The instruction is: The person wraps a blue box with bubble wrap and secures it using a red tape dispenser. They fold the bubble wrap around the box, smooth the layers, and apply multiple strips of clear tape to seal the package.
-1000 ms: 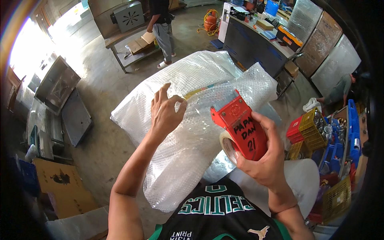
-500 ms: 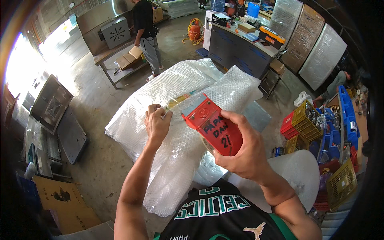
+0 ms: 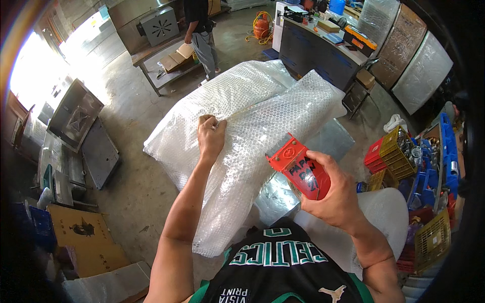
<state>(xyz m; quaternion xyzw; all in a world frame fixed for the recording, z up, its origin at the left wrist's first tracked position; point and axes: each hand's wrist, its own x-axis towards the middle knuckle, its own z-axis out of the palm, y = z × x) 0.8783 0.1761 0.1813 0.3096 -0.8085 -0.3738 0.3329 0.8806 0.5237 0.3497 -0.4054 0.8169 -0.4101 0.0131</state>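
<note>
A large bundle of clear bubble wrap (image 3: 273, 108) lies in front of me, with a seam where one layer overlaps another. My left hand (image 3: 211, 136) is closed at that seam, fingertips pinching the wrap's edge. In my right hand (image 3: 337, 194) I grip a red handheld tape dispenser (image 3: 309, 177) with black handwriting on its side. Its toothed front end points up and left, apart from the wrap. Below the dispenser, a shiny metal surface (image 3: 277, 194) shows beside the wrap. Any tape strip on the dispenser is too faint to make out.
A roll of wrap (image 3: 379, 217) stands by my right arm. Crates (image 3: 399, 154) and blue bins (image 3: 444, 151) line the right side. Metal panels (image 3: 76, 116) and cardboard (image 3: 88, 237) are at left. Beyond stand a person (image 3: 201, 43), a workbench (image 3: 174, 81) and a counter (image 3: 316, 48).
The wrap's overlap has closed over a yellow-and-blue patch seen earlier. My left hand has moved forward along the seam. My right hand has shifted right with the tape dispenser.
</note>
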